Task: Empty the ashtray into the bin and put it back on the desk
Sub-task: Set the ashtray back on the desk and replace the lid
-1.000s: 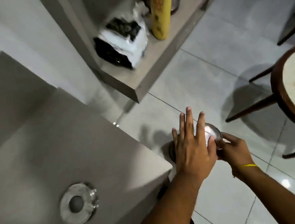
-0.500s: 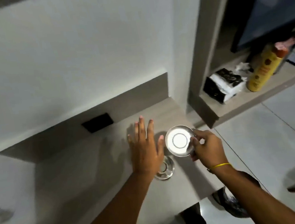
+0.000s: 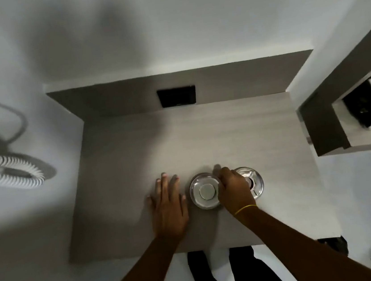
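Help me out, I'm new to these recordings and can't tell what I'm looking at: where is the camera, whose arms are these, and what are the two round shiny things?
The camera sits on a person's head, looking straight down, so the arms are the wearer's own. Below is a grey desk. The left hand lies flat on it, holding nothing. The right hand grips the rim of a round metal ashtray part resting on the desk. A second, similar metal piece sits just right of that hand, partly hidden by it.
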A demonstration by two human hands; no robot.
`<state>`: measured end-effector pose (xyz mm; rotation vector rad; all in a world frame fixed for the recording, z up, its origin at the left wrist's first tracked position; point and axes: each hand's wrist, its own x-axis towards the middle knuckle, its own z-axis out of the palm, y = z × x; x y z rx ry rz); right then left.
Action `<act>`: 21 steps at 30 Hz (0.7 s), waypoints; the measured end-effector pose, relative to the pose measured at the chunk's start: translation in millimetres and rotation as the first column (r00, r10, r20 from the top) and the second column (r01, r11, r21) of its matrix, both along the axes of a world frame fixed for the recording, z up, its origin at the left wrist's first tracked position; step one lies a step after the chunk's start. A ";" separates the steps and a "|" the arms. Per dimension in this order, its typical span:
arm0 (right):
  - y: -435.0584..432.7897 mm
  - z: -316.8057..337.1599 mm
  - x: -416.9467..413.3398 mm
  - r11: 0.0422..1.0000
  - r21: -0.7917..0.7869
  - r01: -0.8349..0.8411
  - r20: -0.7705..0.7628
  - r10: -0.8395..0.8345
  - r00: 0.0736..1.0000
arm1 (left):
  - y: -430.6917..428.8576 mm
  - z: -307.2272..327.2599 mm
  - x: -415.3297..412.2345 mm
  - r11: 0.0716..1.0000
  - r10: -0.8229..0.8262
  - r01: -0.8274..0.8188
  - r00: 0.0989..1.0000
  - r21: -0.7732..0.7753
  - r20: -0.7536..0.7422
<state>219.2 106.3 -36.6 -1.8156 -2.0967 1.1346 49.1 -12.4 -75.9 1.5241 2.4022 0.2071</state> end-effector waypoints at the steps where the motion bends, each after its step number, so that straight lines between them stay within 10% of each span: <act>1: -2.5 -2.6 -0.6 1.000 -0.012 0.005 0.002 -0.005 1.000 | -3.8 -3.8 0.5 1.000 -0.003 0.003 1.000 -0.013 -0.006; 21: 1.2 9.7 53.5 0.961 0.049 -0.271 0.408 0.229 0.884 | -19.2 -41.6 -4.9 0.996 -0.042 0.053 0.988 0.075 -0.150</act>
